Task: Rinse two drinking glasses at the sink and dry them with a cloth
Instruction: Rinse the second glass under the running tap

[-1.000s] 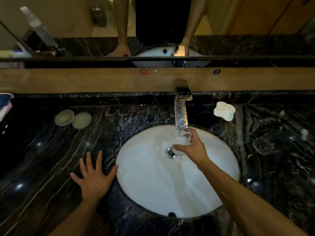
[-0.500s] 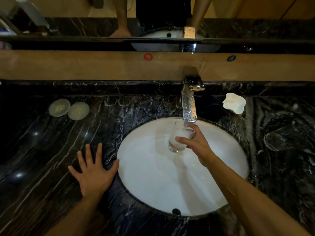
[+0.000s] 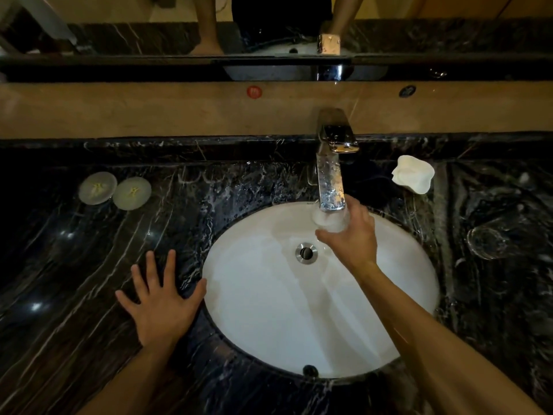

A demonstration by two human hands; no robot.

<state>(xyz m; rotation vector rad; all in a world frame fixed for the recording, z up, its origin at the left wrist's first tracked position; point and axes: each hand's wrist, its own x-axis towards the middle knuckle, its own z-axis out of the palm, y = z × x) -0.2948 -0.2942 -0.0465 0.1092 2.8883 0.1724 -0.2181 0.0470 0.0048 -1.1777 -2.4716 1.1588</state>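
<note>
We hold a clear drinking glass (image 3: 329, 220) directly under the spout of a chrome tap (image 3: 330, 187), above the far edge of a white oval sink (image 3: 269, 310). Foamy water churns inside the glass, so the rinse looks under way. Our right hand (image 3: 351, 235) wraps the glass from the right side, thumb on the near wall and fingers curled round the far wall. The glass stands roughly upright, its mouth towards the spout and its long axis running up and down; the base is hidden behind the thumb. It lies just left of our right palm and well away from our left hand, so tipping the water out falls to the right wrist, we judge.

Our left hand (image 3: 161, 304) rests flat on the counter (image 3: 74, 295) just left of the sink, fingers spread, holding nothing, thumb touching the basin's rim.

A second glass (image 3: 490, 238) sits on the counter well to the right of the sink, faint against the dark stone; we cannot tell whether it stands upright. It looks not yet rinsed.

The counter is black marble with white veins, wet and speckled near the tap. Two pale round discs (image 3: 115, 190) sit side by side at far left. A white wavy-edged dish (image 3: 414, 176) sits right of the tap. We see no drying cloth. A beige ledge and a mirror run along the back, the mirror reflecting our arms.
</note>
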